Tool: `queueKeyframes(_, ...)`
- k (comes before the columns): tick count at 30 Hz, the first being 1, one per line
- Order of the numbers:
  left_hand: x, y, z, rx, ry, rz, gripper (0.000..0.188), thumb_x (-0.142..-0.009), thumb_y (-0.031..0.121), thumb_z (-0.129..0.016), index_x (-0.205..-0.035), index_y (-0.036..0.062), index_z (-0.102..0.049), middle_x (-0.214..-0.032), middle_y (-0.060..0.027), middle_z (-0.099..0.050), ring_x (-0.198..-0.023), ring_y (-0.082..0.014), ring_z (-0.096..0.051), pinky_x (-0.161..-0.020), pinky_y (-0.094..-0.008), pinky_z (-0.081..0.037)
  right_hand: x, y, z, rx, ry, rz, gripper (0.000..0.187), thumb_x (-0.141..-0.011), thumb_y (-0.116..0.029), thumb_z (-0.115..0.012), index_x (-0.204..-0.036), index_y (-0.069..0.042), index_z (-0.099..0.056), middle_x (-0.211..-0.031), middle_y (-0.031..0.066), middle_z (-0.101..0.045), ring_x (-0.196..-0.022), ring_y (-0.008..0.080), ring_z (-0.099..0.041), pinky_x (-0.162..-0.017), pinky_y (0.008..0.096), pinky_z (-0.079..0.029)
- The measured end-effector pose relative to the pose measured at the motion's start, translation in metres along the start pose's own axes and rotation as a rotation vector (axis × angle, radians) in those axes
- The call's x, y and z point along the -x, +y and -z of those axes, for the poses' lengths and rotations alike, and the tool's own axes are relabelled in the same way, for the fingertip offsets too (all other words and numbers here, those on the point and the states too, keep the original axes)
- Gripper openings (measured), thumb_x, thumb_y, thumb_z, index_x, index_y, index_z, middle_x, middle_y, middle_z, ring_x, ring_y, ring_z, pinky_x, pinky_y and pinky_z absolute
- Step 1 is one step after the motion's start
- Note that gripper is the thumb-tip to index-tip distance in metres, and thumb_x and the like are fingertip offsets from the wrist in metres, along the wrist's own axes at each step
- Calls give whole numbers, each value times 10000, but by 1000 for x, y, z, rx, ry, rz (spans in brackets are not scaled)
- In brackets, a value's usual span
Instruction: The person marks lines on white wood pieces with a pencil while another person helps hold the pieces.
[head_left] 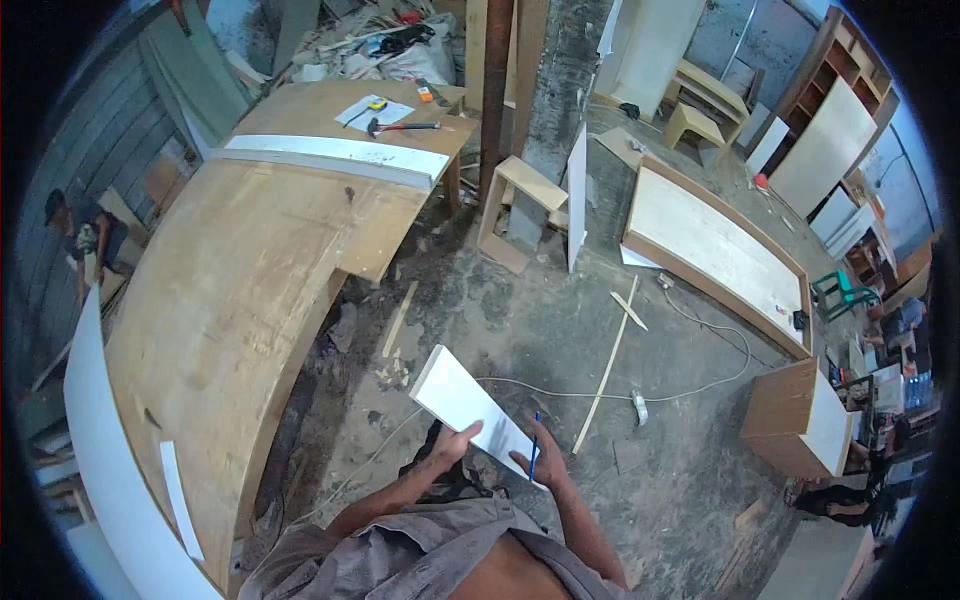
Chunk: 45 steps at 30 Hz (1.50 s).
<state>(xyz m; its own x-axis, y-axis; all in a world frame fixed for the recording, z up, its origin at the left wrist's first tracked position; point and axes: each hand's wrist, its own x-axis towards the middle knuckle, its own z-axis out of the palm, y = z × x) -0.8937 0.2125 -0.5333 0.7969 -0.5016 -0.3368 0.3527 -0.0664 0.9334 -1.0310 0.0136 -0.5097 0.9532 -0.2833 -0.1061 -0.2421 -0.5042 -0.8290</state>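
Note:
A long white board (464, 398) slants across in front of my body, its far end tipped to the left and showing a pale edge. My left hand (458, 442) is closed on the board's left side, thumb on the white face. My right hand (541, 456) grips the board near its closer end. A slim blue pencil (535, 447), or possibly a pen, stands up between the fingers of that same hand. The fingers beneath the board are hidden.
A large wooden table (230, 290) fills the left, bearing a white strip (340, 155), a hammer (402, 127) and a tape measure (377, 104). A cable (560, 394) crosses the floor. A shallow framed panel (710, 235) and a box (795, 418) stand right. A person (88, 235) is far left.

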Motion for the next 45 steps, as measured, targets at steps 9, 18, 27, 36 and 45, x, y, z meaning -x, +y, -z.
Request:
queueKeyframes(9, -116, -25, 178, 92, 208, 7, 385, -951, 255, -664, -1221, -19, -662, -1141, -101, -692, -1110, -240, -620, -974, -372, -475, -253, -81, -15, 109, -112, -70, 488, -916, -72, -521, -1403, -110, -534, -1239, 253, -641, -1145, 417, -622, -941, 461, -490)
queueKeyframes(18, -143, 119, 225, -391, 393, 151, 414, -870, 227, -749, -1204, -4, -667, -1089, -130, -727, -1027, -246, -684, -891, -354, -508, -455, -172, -80, 102, -76, 276, 246, -886, -193, -645, -1110, -115, -711, -930, 176, -708, -870, 369, -685, -766, 456, -529)
queueKeyframes(27, -160, 103, 236, -227, 434, 284, 450, -829, 173, -722, -1247, 19, -659, -1150, -179, -721, -1105, -304, -681, -921, -371, -507, -628, -245, -161, 549, -400, 359, 294, -919, -321, -598, -901, -55, -722, -971, 164, -725, -874, 368, -708, -742, 483, -563)
queueKeyframes(36, -211, 111, 235, -309, 283, 382, 408, -830, 204, -727, -1197, 31, -680, -1099, -192, -724, -1068, -314, -693, -888, -382, -520, -735, -248, -185, 595, -350, 513, 334, -897, -282, -592, -1117, -39, -659, -1038, 189, -727, -858, 358, -727, -745, 470, -595)
queueKeyframes(45, -260, 93, 247, -483, -101, 309, 371, -832, 235, -731, -1148, 43, -701, -1049, -205, -726, -1032, -325, -705, -856, -393, -534, -605, -149, -68, 199, -332, 321, 377, -888, -273, -610, -1166, -19, -631, -1071, 208, -686, -935, 411, -670, -846, 486, -547)
